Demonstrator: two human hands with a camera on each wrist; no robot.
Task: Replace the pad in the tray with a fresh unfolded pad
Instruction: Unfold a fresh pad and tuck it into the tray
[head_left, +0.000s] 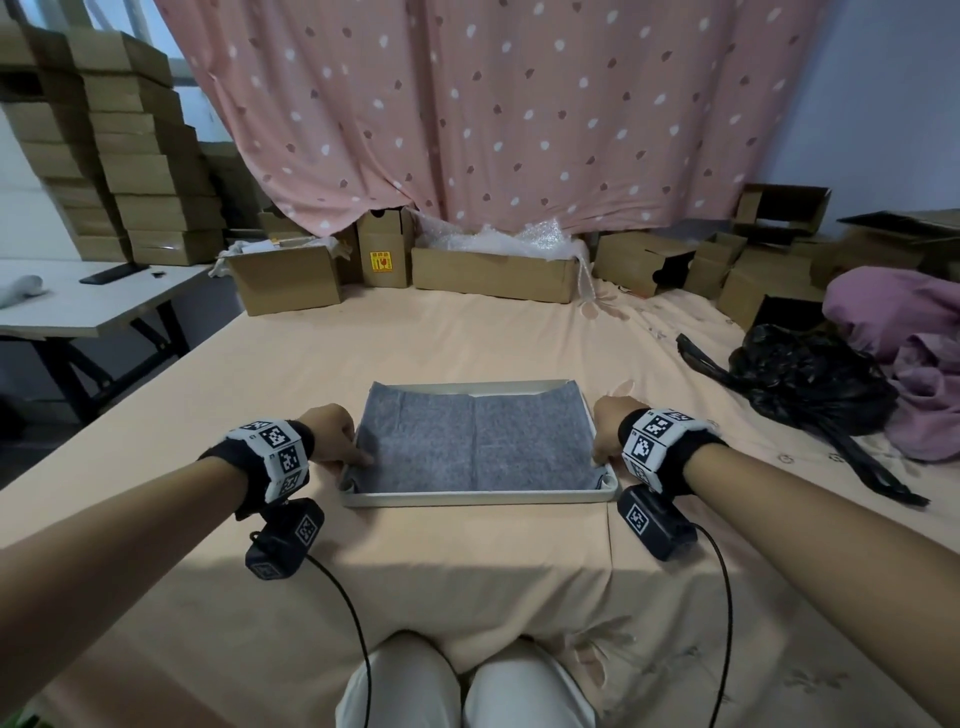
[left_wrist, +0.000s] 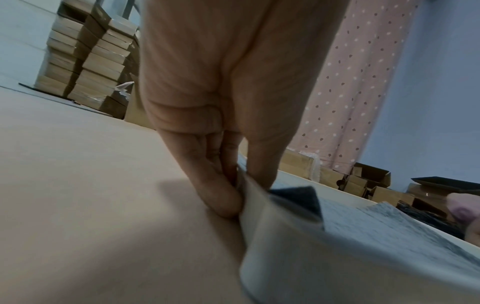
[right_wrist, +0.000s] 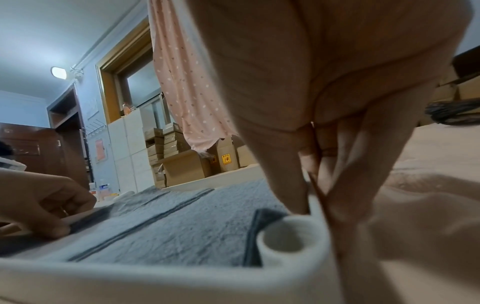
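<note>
While a person sits at the edge of a bed (head_left: 467, 332) covered in a peach sheet, a shallow pale tray (head_left: 483, 500) rests on it in front of their knees. A grey pad (head_left: 475, 439) lies unfolded inside the tray, its far edge riding up over the far rim and its near corners turned up against the walls.

The left hand (head_left: 332, 434) is at the tray's left side; the left wrist view shows its grip closed on the tray's left wall, thumb inside and fingers (left_wrist: 218, 195) outside. The right hand (head_left: 612, 422) mirrors it on the right, thumb inside against the pad's edge and fingers (right_wrist: 350, 185) down the outside of the wall. The fingertips are largely hidden by the rim in the head view.

Cardboard boxes (head_left: 493, 273) line the far side below a pink spotted curtain (head_left: 493, 104). A black plastic bag (head_left: 800, 379) lies to the right, partly cut off.
</note>
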